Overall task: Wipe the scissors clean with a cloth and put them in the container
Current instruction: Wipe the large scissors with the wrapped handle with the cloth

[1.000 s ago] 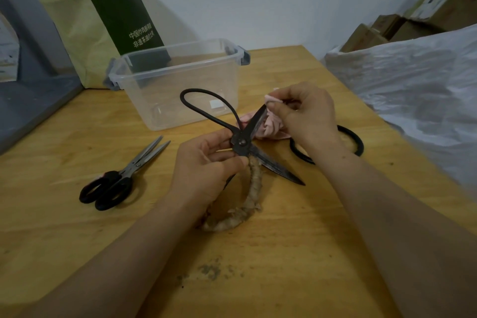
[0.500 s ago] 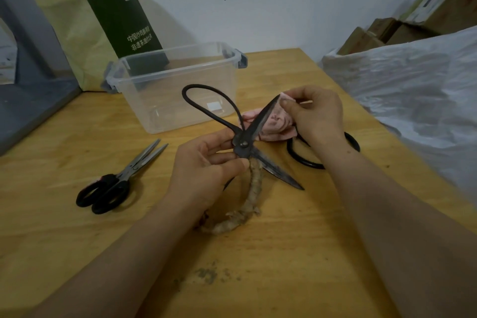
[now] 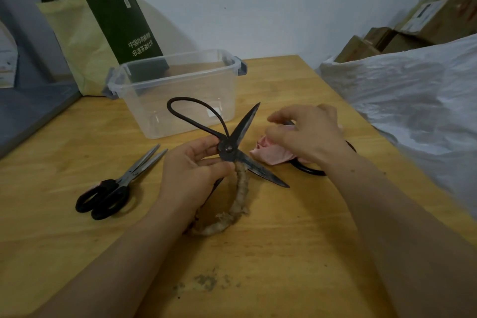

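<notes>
The left hand (image 3: 196,170) pinches the old iron scissors (image 3: 228,148) at the pivot, blades spread, held just above the worktop (image 3: 284,253). The right hand (image 3: 307,134), which half a second ago pressed the pink cloth (image 3: 271,153) to the upper blade, has come off it; its fingers are loose over the cloth, now lying on the worktop. Judgement: one wiping stroke is complete; the lower blade likely remains. The clear container (image 3: 178,90) stands empty toward the far edge. A second pair of scissors (image 3: 116,183) lies toward the left edge.

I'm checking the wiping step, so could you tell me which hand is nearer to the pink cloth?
The right hand: it rests over the pink cloth on the table. The left hand is to the cloth's left, gripping the open iron scissors at the pivot, not touching it.
</notes>
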A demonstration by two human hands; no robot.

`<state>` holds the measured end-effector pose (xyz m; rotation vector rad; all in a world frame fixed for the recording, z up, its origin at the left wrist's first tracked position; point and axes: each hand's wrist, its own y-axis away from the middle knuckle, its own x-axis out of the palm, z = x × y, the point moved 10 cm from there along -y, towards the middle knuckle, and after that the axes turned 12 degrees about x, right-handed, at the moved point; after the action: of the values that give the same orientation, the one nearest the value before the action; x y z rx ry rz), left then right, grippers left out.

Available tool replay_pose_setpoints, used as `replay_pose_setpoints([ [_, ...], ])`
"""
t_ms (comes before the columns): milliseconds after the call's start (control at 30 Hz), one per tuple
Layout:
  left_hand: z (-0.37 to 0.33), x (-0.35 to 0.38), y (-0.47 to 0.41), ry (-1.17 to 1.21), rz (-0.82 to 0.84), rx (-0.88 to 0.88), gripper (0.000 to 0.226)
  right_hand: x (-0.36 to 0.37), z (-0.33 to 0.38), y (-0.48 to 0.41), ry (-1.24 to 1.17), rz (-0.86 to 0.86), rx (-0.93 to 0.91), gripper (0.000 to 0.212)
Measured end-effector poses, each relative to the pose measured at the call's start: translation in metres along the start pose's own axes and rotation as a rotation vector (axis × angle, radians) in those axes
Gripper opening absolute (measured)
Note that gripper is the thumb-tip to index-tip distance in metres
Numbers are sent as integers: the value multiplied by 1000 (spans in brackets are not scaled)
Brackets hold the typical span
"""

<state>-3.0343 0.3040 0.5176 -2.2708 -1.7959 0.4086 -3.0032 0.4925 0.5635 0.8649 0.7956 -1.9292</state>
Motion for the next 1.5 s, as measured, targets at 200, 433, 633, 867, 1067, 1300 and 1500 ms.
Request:
replay_pose_setpoints([
  [200, -1, 1, 0, 18, 3, 1, 52, -20, 5, -2, 232, -226, -32, 21],
  [433, -4, 5, 0, 15, 30, 28, 46, 7, 36, 16, -256, -64, -243, 3],
  [633, -7, 7, 2, 7, 60, 44, 47, 24, 22, 13, -566, 188, -67, 19],
  [867, -8, 6, 1, 14, 48, 45, 46, 22, 28, 13, -425, 75, -127, 13],
  [1067, -7, 6, 1, 14, 68, 54, 48, 28, 37, 18, -467, 210, -194, 13],
  [1300, -8, 9, 2, 36, 68, 63, 48, 13, 5, 4, -739, 61, 25, 19],
  [1500, -10, 8, 2, 51, 74, 72, 47, 19, 26, 16, -649, 126, -99, 9],
])
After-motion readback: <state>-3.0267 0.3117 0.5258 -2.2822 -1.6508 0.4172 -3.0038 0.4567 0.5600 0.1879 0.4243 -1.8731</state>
